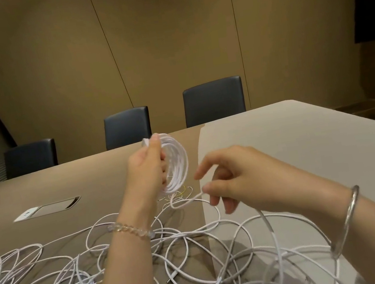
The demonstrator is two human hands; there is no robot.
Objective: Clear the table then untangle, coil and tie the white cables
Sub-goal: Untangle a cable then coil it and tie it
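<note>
Across the broad tan conference table, with three dark padded chairs behind its far edge, a loose tangle of thin white cables sprawls over the near half, looping under both your forearms. Your left hand is raised above the tabletop with its fingers closed around a tight round coil of white cable, held upright on edge. Your right hand pinches the free run of that cable between thumb and fingertip just below and beside the coil, the other fingers loosely curled. A small cluster of thin yellowish twist ties appears to lie on the table beneath the coil. To do this wrap well, keep the left grip firm so the turns stay stacked, feed the run with light tension, and lay each new loop flat against the last. Watch the slack trailing back into the tangle; free any snag before pulling, or the coil will distort.
</note>
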